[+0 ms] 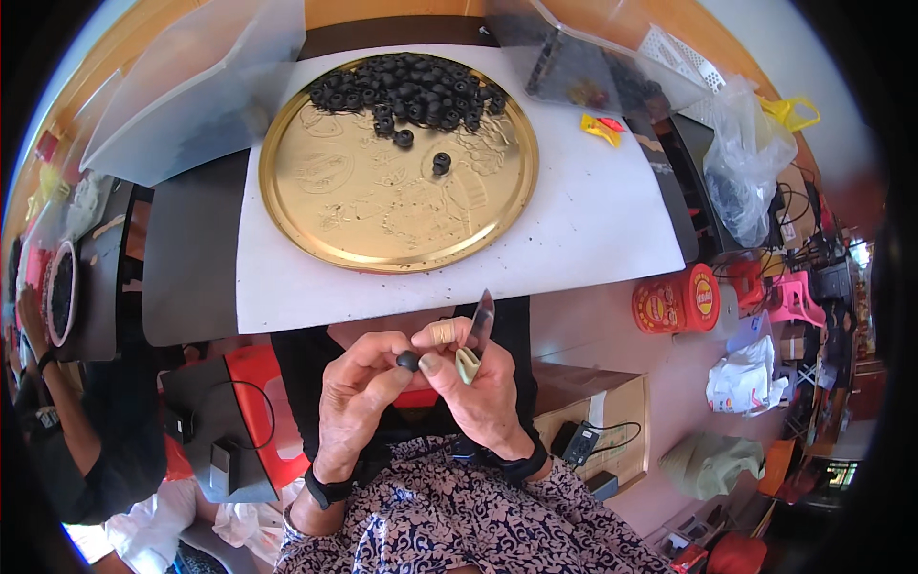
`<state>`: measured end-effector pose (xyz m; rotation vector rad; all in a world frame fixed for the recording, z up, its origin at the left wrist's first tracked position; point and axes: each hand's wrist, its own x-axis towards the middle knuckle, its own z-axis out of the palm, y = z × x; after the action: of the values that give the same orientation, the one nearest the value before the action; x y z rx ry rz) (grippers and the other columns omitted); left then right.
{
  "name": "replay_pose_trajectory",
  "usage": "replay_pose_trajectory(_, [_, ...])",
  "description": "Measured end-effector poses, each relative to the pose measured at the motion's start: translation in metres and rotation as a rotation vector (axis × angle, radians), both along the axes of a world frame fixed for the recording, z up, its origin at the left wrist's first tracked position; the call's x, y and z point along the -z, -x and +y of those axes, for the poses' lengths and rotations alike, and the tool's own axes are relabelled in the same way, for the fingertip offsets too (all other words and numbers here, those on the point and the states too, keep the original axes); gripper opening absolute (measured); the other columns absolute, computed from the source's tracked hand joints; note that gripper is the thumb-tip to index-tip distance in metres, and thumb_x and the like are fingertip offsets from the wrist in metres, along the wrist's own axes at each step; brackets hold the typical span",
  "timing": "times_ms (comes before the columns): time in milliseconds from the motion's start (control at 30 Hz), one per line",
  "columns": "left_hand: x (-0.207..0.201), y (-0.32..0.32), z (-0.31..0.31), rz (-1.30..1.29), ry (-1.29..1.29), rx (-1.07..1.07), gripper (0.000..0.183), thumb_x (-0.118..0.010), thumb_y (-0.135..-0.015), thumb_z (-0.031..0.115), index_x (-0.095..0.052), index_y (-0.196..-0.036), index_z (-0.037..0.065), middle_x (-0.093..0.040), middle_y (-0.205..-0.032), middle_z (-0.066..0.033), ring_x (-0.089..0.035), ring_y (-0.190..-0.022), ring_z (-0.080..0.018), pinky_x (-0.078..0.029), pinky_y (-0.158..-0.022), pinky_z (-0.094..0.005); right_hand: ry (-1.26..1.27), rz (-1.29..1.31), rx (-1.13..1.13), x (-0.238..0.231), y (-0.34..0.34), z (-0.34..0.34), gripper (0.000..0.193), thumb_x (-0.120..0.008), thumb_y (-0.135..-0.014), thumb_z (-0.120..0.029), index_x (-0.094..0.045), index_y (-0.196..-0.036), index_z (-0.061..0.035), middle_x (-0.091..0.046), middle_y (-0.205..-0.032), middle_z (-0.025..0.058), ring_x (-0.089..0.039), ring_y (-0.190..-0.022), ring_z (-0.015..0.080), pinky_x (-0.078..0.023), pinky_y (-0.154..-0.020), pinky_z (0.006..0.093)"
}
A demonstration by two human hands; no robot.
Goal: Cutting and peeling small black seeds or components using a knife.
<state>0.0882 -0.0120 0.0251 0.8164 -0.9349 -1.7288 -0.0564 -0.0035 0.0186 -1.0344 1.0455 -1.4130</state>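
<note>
Between the thumb and fingers of my left hand (356,397) is a small round black rubber-like piece (408,362). My right hand (478,394) is closed on a small knife (484,320), its blade pointing up and away from me and a pale wrap near its base. The right thumb tip is close beside the black piece, and a tan band circles one right finger. Beyond my hands, a round gold tray (335,225) lies on a white sheet (593,230). Many similar black pieces (411,86) are heaped at its far side, and a loose piece (441,164) stands nearer its middle.
Translucent plastic bins (191,96) stand at far left and far right. A yellow-red wrapper (601,129) lies right of the tray. Red tubs (674,298) and an open cardboard box (593,416) are at right. Another person's arm (67,402) reaches toward a basin (62,292) at left.
</note>
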Motion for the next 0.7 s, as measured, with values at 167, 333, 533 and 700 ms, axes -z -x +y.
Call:
replay_pose_trajectory(167, [-0.002,-0.004,-0.002,-0.118,0.054,-0.005,0.019,-0.058,-0.090,-0.002,-0.059,-0.109,-0.001,-0.063,-0.094,-0.0036,-0.058,-0.086,-0.0072,-0.046,-0.076,-0.0209,-0.055,0.027,-0.064,-0.008,0.003,-0.005,0.014,-0.068,-0.091,-0.011,-0.061,-0.096,-0.0004,-0.059,-0.083,-0.0029,-0.050,-0.069,0.0029,-0.043,-0.061,0.0188])
replay_pose_trajectory(333, [0.002,-0.008,-0.002,-0.049,0.068,0.028,0.018,-0.061,-0.091,0.002,-0.059,-0.109,-0.001,-0.063,-0.093,-0.0038,-0.058,-0.085,-0.0075,-0.046,-0.075,-0.0203,-0.219,-0.171,-0.175,-0.008,0.007,-0.008,0.011,-0.063,-0.093,-0.012,-0.058,-0.092,-0.0028,-0.055,-0.073,-0.0027,-0.044,-0.057,0.0015,-0.035,-0.048,0.0177])
replay_pose_trajectory(533, [0.003,-0.009,0.003,0.075,0.013,0.070,0.017,-0.059,-0.091,0.000,-0.060,-0.108,0.001,-0.063,-0.094,-0.0024,-0.059,-0.086,-0.0075,-0.047,-0.077,-0.0214,0.048,0.434,-0.116,0.006,0.020,0.000,0.005,-0.059,-0.088,0.001,-0.059,-0.092,0.0007,-0.059,-0.073,0.0034,-0.049,-0.059,0.0045,-0.040,-0.051,0.0221])
replay_pose_trajectory(700, [0.007,-0.007,0.004,0.064,-0.049,0.061,0.017,-0.059,-0.089,-0.002,-0.060,-0.106,0.001,-0.062,-0.095,-0.0015,-0.058,-0.085,-0.0066,-0.047,-0.079,-0.0219,0.288,0.761,-0.094,0.005,0.028,0.002,0.013,-0.062,-0.080,0.004,-0.059,-0.091,-0.0024,-0.059,-0.076,0.0085,-0.059,-0.054,0.0174,-0.045,-0.048,0.0302])
